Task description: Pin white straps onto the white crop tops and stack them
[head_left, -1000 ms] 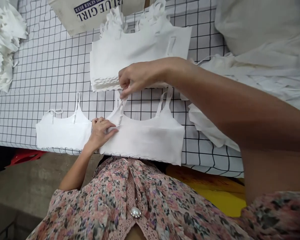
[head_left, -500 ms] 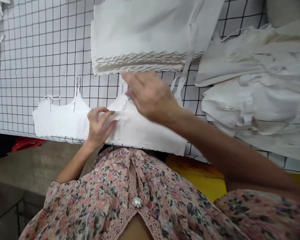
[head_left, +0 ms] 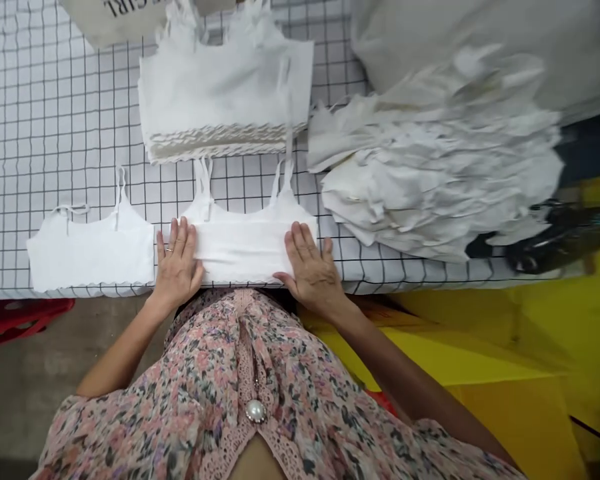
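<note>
One white scallop-hem crop top (head_left: 245, 250) sits folded under my left hand (head_left: 176, 263) and right hand (head_left: 310, 270), fingers spread flat; neat white stack (head_left: 220, 100) done, crumpled white fabric pile (head_left: 430, 167) left to go.

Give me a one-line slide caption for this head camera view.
Left hand and right hand press a white strappy top on a black-gridded white table cover beside a stack of white tops.

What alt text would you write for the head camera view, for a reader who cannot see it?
A person's left hand and right hand rest flat on a folded white strappy crop top on a white black-gridded table cover. A neat stack of white tops lies beyond, a crumpled white heap to the right.
</note>
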`<state>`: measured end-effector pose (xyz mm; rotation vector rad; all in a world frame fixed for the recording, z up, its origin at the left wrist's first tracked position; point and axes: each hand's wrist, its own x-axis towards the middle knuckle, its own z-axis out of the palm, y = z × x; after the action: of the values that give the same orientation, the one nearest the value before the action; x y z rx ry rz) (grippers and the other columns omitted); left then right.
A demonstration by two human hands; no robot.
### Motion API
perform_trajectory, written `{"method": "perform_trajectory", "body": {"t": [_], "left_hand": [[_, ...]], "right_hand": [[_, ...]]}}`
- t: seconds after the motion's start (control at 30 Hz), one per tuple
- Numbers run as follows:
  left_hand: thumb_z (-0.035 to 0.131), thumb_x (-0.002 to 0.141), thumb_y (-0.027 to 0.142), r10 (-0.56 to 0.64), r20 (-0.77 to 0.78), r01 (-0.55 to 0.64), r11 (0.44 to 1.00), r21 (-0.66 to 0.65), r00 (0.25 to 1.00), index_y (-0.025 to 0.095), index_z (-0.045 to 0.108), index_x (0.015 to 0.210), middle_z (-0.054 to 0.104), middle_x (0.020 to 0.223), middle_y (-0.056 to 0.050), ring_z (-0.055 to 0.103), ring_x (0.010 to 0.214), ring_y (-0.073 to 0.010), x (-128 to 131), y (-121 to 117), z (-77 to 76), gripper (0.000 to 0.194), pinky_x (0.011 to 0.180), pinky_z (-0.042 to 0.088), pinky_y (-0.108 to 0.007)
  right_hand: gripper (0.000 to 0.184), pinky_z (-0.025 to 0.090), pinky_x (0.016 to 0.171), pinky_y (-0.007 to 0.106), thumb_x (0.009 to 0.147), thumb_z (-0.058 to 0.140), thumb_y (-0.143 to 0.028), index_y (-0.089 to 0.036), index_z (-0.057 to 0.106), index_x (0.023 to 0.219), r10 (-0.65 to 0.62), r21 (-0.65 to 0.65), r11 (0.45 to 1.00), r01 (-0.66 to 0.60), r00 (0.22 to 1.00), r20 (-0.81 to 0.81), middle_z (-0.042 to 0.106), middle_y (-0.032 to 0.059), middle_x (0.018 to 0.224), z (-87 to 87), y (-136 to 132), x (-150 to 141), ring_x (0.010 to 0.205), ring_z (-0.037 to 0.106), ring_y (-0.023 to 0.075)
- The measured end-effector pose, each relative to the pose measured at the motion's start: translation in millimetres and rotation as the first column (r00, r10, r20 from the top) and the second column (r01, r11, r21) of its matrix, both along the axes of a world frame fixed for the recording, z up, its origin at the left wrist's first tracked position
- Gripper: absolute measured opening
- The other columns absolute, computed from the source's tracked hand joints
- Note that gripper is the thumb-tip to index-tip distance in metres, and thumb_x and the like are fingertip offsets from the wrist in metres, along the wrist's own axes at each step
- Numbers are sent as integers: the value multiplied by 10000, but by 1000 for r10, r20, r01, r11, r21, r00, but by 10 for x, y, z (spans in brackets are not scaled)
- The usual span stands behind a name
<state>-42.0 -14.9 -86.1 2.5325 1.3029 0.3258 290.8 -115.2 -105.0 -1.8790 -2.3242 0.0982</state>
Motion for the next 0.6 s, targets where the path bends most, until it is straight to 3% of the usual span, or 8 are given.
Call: {"method": "perform_trajectory", "body": {"t": [0.1, 0.17, 0.23, 0.33, 0.4, 0.5, 0.6], "left_hand": [[508, 1050, 238, 22, -15, -21, 999, 42, 1000, 285, -89, 1772, 33, 1852, -104, 56, 1739, -347, 62, 7, -68, 937, 1420, 52, -648], [531, 1060, 279, 50, -16, -48, 997, 64, 999, 278, -44, 1778, 58, 1846, -131, 64, 1733, -374, 90, 14, -81, 920, 1400, 27, -697], [551, 1062, 299, 61, 13, -62, 993, 96, 998, 264, 24, 1783, 115, 1838, -158, 57, 1727, -401, 156, 38, -41, 894, 1365, -43, -755], [551, 1077, 286, -1, 126, -17, 989, 144, 992, 270, 124, 1777, 246, 1815, -163, 94, 1729, -385, 392, 129, 99, 821, 1360, -32, -772], [542, 1088, 266, -85, 228, 52, 988, 146, 970, 289, 219, 1757, 370, 1775, -145, 206, 1720, -344, 608, 237, 208, 743, 1388, 110, -731], [557, 1084, 251, -171, 390, 146, 985, 93, 905, 267, 476, 1641, 575, 1647, -128, 445, 1631, -291, 884, 474, 374, 563, 1331, 415, -606], [599, 1059, 255, -137, 531, 157, 988, 7, 836, 229, 690, 1435, 719, 1484, -117, 627, 1485, -262, 1023, 766, 559, 388, 1251, 537, -516]], "right_hand": [[738, 326, 1253, 745, 1127, 354, -553, -87, 347, 1700, 26, 47, 999, -22, 996, -89, 374, 260, 1728, 13, 120, 65, 1621, 400, 407], [565, 475, 1179, 639, 1130, 399, -473, -127, 606, 1525, 37, 106, 994, -13, 972, -231, 637, 230, 1532, 64, 346, 185, 1435, 622, 361], [414, 599, 989, 469, 1115, 447, -374, -169, 754, 1301, 22, 195, 979, 62, 917, -399, 803, 165, 1204, 156, 718, 338, 1124, 765, 285], [299, 601, 842, 393, 1036, 522, -299, -189, 798, 1066, -12, 260, 946, 193, 823, -568, 793, 109, 976, 329, 1492, 500, 918, 750, 250], [212, 594, 830, 381, 968, 579, -268, -190, 774, 940, -63, 182, 955, 232, 763, -644, 766, 91, 948, 440, 2053, 514, 825, 718, 223], [97, 574, 950, 411, 902, 666, -239, -185, 714, 838, -183, 98, 943, 318, 740, -648, 738, 104, 964, 591, 2775, 430, 886, 690, 228], [213, 574, 961, 459, 835, 803, -276, -194, 644, 719, -374, -91, 912, 399, 720, -585, 704, 95, 854, 724, 3240, 339, 871, 673, 253]]}}
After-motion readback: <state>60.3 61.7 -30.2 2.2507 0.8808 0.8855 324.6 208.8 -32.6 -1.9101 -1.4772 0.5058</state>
